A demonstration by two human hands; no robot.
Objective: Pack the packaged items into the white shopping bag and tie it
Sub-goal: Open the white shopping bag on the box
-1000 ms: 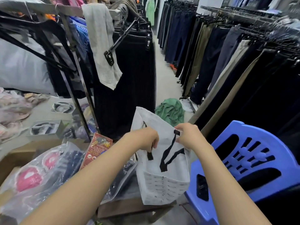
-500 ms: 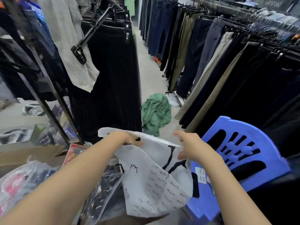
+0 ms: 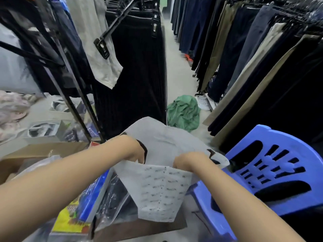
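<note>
The white shopping bag (image 3: 160, 193) with small printed text and black handles hangs in front of me, its mouth spread. My left hand (image 3: 130, 149) grips the near rim on the left side. My right hand (image 3: 189, 162) grips the near rim on the right, fingers curled over the edge. The bag's far side (image 3: 162, 137) stands up behind my hands. Packaged items lie at the lower left: a colourful yellow and blue pack (image 3: 78, 212) and clear plastic-wrapped dark goods (image 3: 113, 198). What is inside the bag is hidden.
A blue plastic chair (image 3: 272, 172) stands close on the right. Racks of hanging trousers (image 3: 244, 49) line the right side, and dark garments (image 3: 136, 67) hang on the left rack. A green cloth heap (image 3: 183, 112) lies on the aisle floor. Cardboard (image 3: 35, 152) and boxes sit left.
The bag was held upright by its handles a second ago, then tipped. Now both hands hold its rim closer together with the mouth pulled open toward me.
</note>
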